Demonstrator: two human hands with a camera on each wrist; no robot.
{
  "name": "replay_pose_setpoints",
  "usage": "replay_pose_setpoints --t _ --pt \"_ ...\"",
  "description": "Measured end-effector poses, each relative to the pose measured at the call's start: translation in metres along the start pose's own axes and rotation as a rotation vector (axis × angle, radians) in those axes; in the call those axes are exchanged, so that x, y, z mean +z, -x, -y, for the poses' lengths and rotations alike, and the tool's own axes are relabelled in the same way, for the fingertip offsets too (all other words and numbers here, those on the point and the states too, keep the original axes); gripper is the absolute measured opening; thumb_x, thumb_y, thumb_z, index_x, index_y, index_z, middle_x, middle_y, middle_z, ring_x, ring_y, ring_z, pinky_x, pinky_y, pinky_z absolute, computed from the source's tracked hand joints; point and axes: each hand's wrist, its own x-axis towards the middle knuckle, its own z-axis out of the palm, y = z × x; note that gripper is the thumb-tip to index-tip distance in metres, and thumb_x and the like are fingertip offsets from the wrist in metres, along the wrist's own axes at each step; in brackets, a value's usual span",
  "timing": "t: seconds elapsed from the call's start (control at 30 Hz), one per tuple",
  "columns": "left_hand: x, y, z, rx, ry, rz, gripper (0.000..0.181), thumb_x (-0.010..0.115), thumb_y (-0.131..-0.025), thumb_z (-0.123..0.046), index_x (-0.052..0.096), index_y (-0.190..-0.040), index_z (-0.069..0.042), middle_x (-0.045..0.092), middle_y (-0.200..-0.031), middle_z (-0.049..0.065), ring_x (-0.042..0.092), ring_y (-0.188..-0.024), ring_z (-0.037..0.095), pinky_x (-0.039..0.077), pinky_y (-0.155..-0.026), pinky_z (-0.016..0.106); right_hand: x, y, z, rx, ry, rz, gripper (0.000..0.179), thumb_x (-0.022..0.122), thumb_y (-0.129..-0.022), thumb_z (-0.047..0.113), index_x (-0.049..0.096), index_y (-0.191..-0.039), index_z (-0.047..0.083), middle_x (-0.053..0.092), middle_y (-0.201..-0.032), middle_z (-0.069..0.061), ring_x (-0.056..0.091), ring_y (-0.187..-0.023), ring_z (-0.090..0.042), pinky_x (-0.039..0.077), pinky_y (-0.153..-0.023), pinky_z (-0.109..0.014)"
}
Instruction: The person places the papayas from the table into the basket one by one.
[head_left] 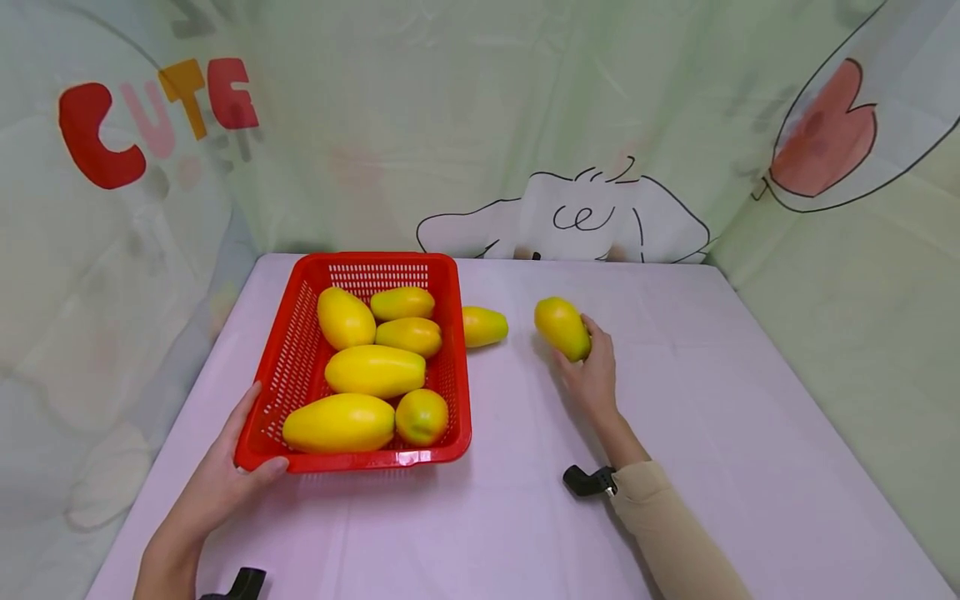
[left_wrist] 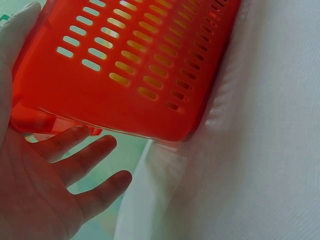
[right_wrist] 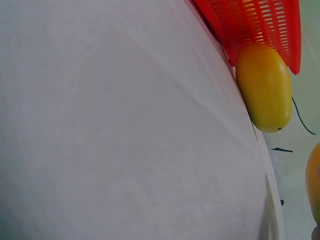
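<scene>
A red plastic basket (head_left: pixel 352 461) on the left of the table holds several yellow papayas (head_left: pixel 375 372). My left hand (head_left: pixel 213 479) grips its near left corner, thumb on the front rim. In the left wrist view, three fingers (left_wrist: pixel 102 196) of that hand are extended and spread below the rim; the index finger is mostly hidden. My right hand (head_left: pixel 596 371) holds a yellow papaya (head_left: pixel 561 327) with a greenish end, to the right of the basket. Another papaya (head_left: pixel 484 327) lies on the table against the basket's right side, partly hidden by it.
A pale lilac cloth covers the table (head_left: pixel 525 517). Printed curtains (head_left: pixel 360 150) rise along the back and both sides. Black wrist mounts (head_left: pixel 588 481) stick out from the forearms.
</scene>
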Motion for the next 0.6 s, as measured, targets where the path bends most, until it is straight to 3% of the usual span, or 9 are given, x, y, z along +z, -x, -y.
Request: replay_pose_setpoints --t 0.27,0.6 --pt "0.0 0.001 0.001 -0.006 0.005 0.005 0.101 0.071 -0.083 -0.031 -0.003 -0.151 -0.041 0.019 -0.155 0.016 0.036 -0.129 0.036 0.059 -0.076 0.036 -0.003 0.017 0.014 -0.04 -0.026 0.011 0.072 0.071 -0.084 0.012 0.034 -0.145 0.012 0.042 -0.133 -0.016 0.045 -0.111 -0.028 0.046 -0.098 -0.046" --pt "0.0 0.001 0.001 0.009 0.007 0.003 0.101 0.071 -0.083 -0.029 -0.002 -0.151 -0.041 0.02 -0.155 0.016 0.037 -0.129 0.035 0.059 -0.076 0.035 -0.01 0.036 0.038 -0.139 -0.083 -0.004 0.071 0.073 -0.082 0.01 0.037 -0.143 0.012 0.043 -0.131 -0.015 0.046 -0.111 -0.026 0.05 -0.096 -0.046"
